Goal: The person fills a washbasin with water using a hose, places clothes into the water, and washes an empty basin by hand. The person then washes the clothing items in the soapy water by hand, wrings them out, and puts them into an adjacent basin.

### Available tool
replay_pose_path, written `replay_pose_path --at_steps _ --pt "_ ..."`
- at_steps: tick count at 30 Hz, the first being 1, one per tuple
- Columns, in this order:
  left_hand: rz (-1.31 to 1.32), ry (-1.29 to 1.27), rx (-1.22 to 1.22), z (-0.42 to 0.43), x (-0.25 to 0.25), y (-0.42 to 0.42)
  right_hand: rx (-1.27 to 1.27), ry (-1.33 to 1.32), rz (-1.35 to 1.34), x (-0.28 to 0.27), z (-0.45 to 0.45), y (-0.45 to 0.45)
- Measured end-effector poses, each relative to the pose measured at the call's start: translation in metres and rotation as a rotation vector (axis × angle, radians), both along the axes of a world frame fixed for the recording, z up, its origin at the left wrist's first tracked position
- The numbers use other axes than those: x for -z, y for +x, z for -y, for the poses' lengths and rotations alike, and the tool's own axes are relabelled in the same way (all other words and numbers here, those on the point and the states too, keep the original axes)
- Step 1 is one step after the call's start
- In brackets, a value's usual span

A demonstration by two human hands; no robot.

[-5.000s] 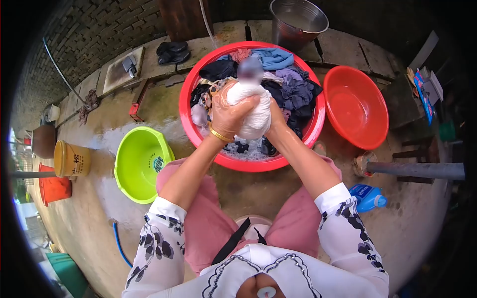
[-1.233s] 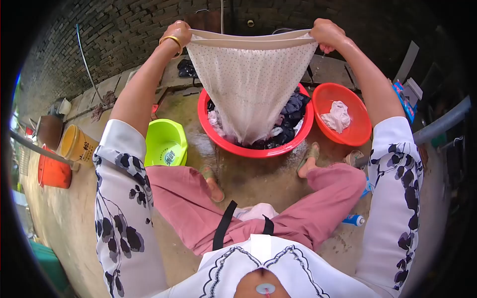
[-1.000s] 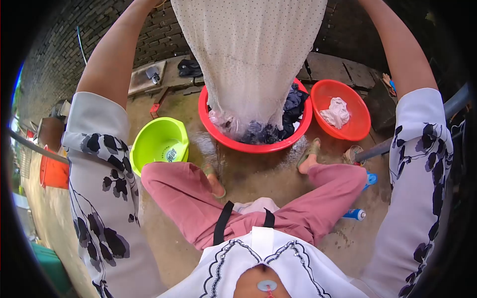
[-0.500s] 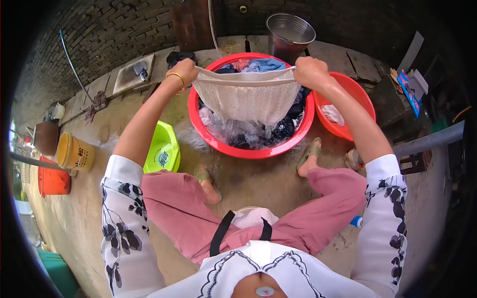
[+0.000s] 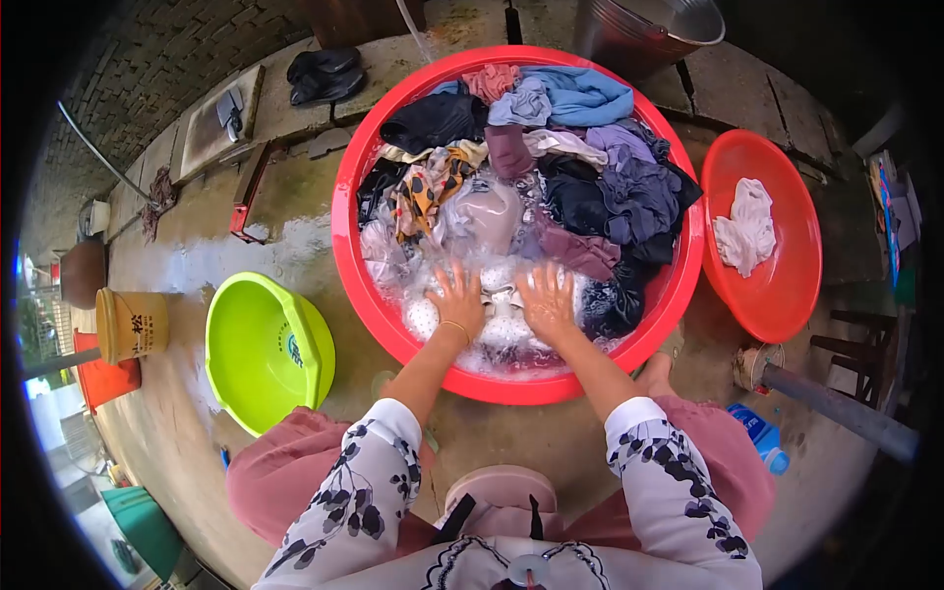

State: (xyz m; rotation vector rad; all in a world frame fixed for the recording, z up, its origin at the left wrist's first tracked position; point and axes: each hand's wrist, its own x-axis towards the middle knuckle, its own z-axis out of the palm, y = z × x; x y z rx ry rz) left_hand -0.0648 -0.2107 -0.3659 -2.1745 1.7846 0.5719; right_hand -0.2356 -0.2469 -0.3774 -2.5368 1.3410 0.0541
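A large red basin [image 5: 356, 290] full of wet clothes and sudsy water stands in front of me. My left hand [image 5: 456, 303] lies flat with fingers spread on a white dotted garment [image 5: 504, 330] at the basin's near side. Beside it, my right hand [image 5: 548, 301] presses on the same garment, its fingers also spread. The garment is partly under water and suds. Around it are a yellow patterned cloth [image 5: 425, 197], dark clothes [image 5: 575, 211], a mauve cloth [image 5: 580, 252] and a blue garment [image 5: 580, 96].
On the right, a smaller red basin [image 5: 792, 285] holds a white cloth [image 5: 747, 228]. A green basin [image 5: 246, 295] stands on the left, with a yellow bucket [image 5: 131, 324] beyond. A metal bucket [image 5: 639, 39] is behind the big basin. A blue bottle [image 5: 757, 433] lies at my right.
Both hands have come down from holding the garment stretched by its waistband above the basin. They have let go of the band and now rest spread on the garment in the water.
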Motion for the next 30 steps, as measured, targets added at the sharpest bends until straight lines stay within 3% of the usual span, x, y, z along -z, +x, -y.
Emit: replay_pose_path --at_steps 1,2,4,5,7,8,10,11,13,14,15,16,17,18,19,20,21,22,26,30 --pt "0.004 0.017 -0.006 0.004 0.006 0.000 0.000 -0.188 0.092 0.014 0.002 0.000" --pt "0.002 0.026 -0.008 0.005 0.027 0.004 -0.002 -0.179 0.090 0.030 0.004 -0.001" --pt "0.000 -0.192 0.097 -0.001 0.081 0.018 -0.048 -0.125 -0.031 0.072 0.004 0.003" --pt "-0.001 -0.182 0.095 -0.001 0.103 0.019 -0.068 0.221 -0.144 0.092 0.014 0.017" --pt "-0.478 -0.694 -0.319 0.001 0.144 0.017 0.117 0.558 -0.042 0.043 0.033 0.025" --pt "-0.473 -0.691 -0.322 -0.008 0.169 0.025 0.113 0.563 -0.040 0.052 0.033 0.026" --pt "-0.370 0.152 -0.033 -0.030 0.194 0.043 0.050 0.475 0.048 0.071 0.023 0.024" --pt "-0.369 0.133 -0.029 -0.029 0.194 0.046 0.020 0.412 0.091 0.077 0.021 0.021" --pt "-0.508 0.302 0.130 -0.010 0.155 0.048 -0.040 0.265 0.179 0.079 0.025 0.016" --pt "-0.500 0.267 0.141 0.007 0.120 0.043 -0.072 0.184 0.224 0.071 0.032 0.016" --pt "-0.211 0.310 0.266 0.026 0.071 0.034 0.003 0.386 -0.012 0.059 0.038 0.019" --pt "0.079 0.355 0.378 0.039 0.016 0.027 0.004 0.360 -0.011 0.046 0.036 0.015" --pt "-0.102 0.301 0.147 0.051 -0.038 0.025 0.010 0.238 0.119 0.032 0.030 0.008" --pt "-0.099 0.274 0.150 0.051 -0.043 0.033 0.013 0.113 0.250 0.015 0.028 0.000" --pt "-0.105 0.095 0.105 0.044 -0.037 0.050 0.033 0.190 0.183 -0.011 0.037 -0.007" --pt "-0.113 -0.076 0.056 0.032 -0.044 0.065 0.179 0.242 0.353 -0.023 0.037 -0.018" --pt "-0.040 -0.031 0.097 0.029 -0.075 0.077 0.213 0.289 0.198 -0.071 0.044 -0.023" --pt "0.031 0.014 0.138 0.033 -0.110 0.089 0.236 0.252 0.211 -0.094 0.047 -0.032" --pt "0.181 -0.111 0.091 0.031 -0.247 0.122 0.207 0.087 0.012 -0.238 0.064 -0.050" --pt "0.240 -0.407 0.053 0.011 -0.368 0.115 0.222 -0.188 -0.051 -0.387 0.046 -0.063"
